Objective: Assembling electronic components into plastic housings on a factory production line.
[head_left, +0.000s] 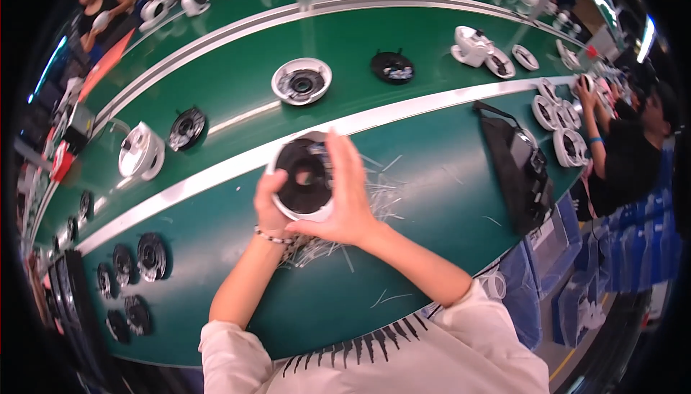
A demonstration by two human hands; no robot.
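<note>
Between my two hands, above the green table, is a white round housing with a black disc-shaped part (294, 184) set in its face. My left hand (269, 203) grips its left and lower side, thumb at the rim. My right hand (348, 196) is wrapped along the right side, its raised fingers slightly blurred. The underside of the housing is hidden. A heap of thin pale strips (385, 196) lies on the table behind and below my hands.
Several black disc parts (151, 257) lie at the left. On the green belt (237, 70) beyond the white rail sit a white bowl-shaped housing (301, 82) and a black disc (393, 68). A black bag (515, 171) lies at the right, near a co-worker (626, 149).
</note>
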